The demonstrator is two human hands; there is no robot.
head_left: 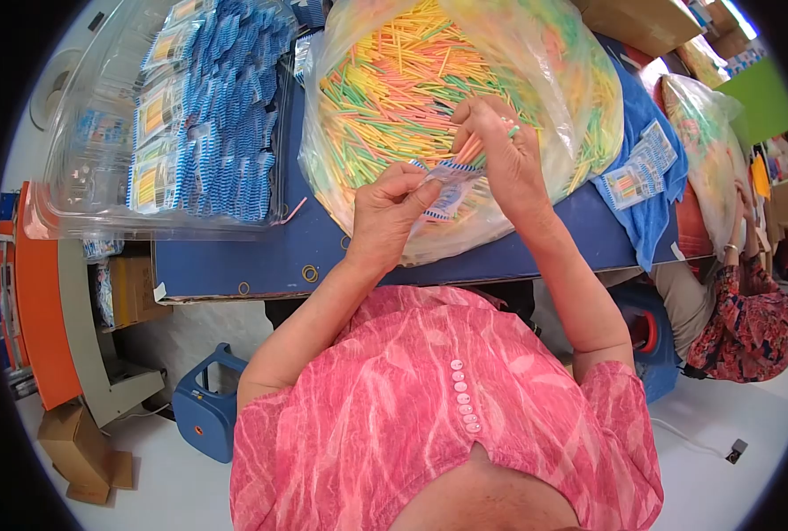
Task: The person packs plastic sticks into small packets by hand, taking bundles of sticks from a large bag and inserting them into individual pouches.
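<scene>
Left hand (392, 202) pinching small blue-striped packet (447, 188) by its near edge, mouth facing up-right. Right hand (500, 150) closing on bunch of coloured sticks (474, 142) just above packet, sticks' long axis slanting down-left into mouth. Both hovering over big stick bag (394, 88) on blue surface (235, 265).
</scene>
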